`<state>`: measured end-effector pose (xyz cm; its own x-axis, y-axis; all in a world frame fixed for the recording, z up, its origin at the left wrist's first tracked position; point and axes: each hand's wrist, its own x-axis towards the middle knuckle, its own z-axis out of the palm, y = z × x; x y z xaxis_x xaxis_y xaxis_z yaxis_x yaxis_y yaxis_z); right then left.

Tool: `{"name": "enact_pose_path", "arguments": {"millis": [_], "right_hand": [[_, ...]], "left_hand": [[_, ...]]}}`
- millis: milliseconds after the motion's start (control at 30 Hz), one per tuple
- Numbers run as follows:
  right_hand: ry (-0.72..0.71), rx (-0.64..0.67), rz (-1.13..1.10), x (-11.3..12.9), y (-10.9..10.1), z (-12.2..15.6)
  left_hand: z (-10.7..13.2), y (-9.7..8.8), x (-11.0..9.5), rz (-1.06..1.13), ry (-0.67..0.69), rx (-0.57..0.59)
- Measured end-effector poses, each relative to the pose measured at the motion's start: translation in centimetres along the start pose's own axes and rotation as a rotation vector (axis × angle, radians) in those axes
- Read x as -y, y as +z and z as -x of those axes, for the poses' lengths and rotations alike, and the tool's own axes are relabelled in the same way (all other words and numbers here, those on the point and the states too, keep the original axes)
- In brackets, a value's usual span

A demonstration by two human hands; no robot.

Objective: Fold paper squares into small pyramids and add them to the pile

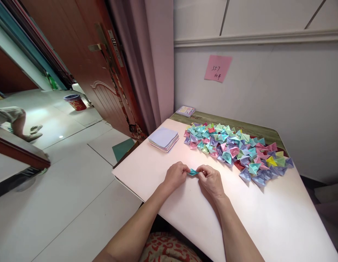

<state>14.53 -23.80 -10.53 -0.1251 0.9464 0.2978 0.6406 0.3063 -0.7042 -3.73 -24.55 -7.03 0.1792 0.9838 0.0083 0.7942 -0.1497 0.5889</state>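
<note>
Between my two hands is a small teal folded paper boat (193, 172), held just over the white tabletop (185, 203). My left hand (176, 176) pinches its left end, and my right hand (211, 179) pinches its right end with thumb and fingers. Beyond my hands, a large spread of folded paper boats (231, 147) in pink, purple, green, teal, yellow and red covers the table's far right part. To the far left of my hands lies a stack of square paper sheets (163, 139), with a lilac one on top.
A small printed packet (185, 111) rests on the green wood-patterned strip by the wall. A pink note (218, 68) is stuck on the wall. Left of the table stand a brown door (84, 54) and a bin (76, 102). Another person's leg (18, 123) shows at the left edge.
</note>
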Motion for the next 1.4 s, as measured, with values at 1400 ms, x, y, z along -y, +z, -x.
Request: {"name": "enact_pose_path", "arguments": {"millis": [1400], "right_hand": [[0.404, 0.278, 0.526, 5.9, -0.4, -4.3]], "left_hand": [[-5.8, -1.7, -2.1, -0.188, -0.018, 0.258]]}}
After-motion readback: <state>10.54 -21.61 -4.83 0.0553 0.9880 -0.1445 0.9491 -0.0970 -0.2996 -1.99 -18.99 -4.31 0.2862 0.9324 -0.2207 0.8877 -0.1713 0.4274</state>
